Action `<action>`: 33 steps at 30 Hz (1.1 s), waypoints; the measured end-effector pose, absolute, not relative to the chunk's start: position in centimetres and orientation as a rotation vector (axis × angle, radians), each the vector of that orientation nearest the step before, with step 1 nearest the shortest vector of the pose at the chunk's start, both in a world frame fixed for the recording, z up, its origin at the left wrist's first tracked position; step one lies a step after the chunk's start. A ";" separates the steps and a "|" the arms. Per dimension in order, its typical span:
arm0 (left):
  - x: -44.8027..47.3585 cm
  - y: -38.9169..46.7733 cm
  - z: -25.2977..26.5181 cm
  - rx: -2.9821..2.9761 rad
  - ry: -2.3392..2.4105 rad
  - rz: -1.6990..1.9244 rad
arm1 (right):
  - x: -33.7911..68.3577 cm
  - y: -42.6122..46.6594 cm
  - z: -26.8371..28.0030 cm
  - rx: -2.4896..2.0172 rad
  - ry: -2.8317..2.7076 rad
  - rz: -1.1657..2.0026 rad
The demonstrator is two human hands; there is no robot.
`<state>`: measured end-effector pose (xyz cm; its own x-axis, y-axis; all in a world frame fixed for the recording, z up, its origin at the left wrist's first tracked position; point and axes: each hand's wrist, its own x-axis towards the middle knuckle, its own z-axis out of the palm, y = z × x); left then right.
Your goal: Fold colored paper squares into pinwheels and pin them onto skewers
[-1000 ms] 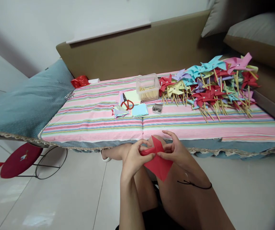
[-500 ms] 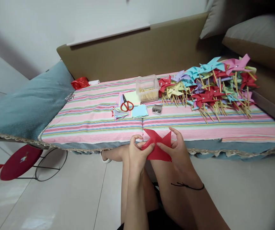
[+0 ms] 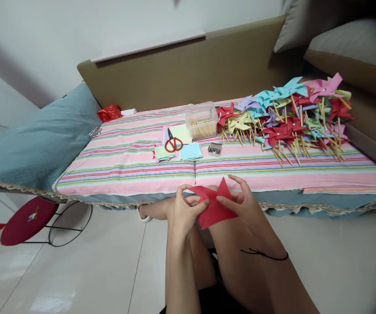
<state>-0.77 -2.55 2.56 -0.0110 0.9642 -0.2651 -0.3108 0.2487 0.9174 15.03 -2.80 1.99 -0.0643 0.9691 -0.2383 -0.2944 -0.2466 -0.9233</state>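
Observation:
A red paper sheet (image 3: 217, 213), cut in from its corners, is held between both hands above my lap. My left hand (image 3: 188, 207) pinches its left side, thumb on top. My right hand (image 3: 240, 200) grips the right side with the thumb pressed near the centre, and its index finger reaches up past the paper. The fingers beneath the sheet are partly hidden. On the striped cloth in front lie red-handled scissors (image 3: 173, 144), a stack of blue paper (image 3: 190, 151), yellow-green paper pieces (image 3: 164, 152) and a small box of metal pins (image 3: 214, 149).
A clear plastic box (image 3: 203, 126) of wooden sticks stands behind the papers. Many finished pinwheels (image 3: 286, 131) are heaped at the right. A red plastic bag (image 3: 109, 113) lies at the far left. A dark red stool (image 3: 27, 221) stands on the floor at left.
The red paper has turned between my hands, its upper points tilting left and its lower edge slanting. My right wrist has shifted slightly right. A yellow-green piece now shows atop the small paper pile.

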 end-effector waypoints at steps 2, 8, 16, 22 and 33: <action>-0.7 -2.2 2.4 0.636 1.148 1.286 | 15.3 -2.7 2.2 -1.082 -0.867 1.479; -0.7 -1.4 1.8 0.370 1.173 1.516 | 17.0 -2.6 1.8 -0.933 -1.085 1.406; 0.7 -1.4 2.2 0.231 1.174 1.652 | 14.9 -2.9 0.0 -0.918 -1.311 1.512; 1.6 -1.8 2.6 0.299 1.156 1.694 | 13.0 -3.1 1.2 -0.962 -1.119 1.331; 2.8 -2.3 2.4 0.388 1.107 1.707 | 10.9 -3.0 3.1 -1.150 -0.675 1.240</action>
<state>2.83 -2.25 2.38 -0.4280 0.8713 -0.2402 -0.5748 -0.0573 0.8163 10.94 -3.00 3.15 0.2500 0.9518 -0.1777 -0.3680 -0.0763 -0.9267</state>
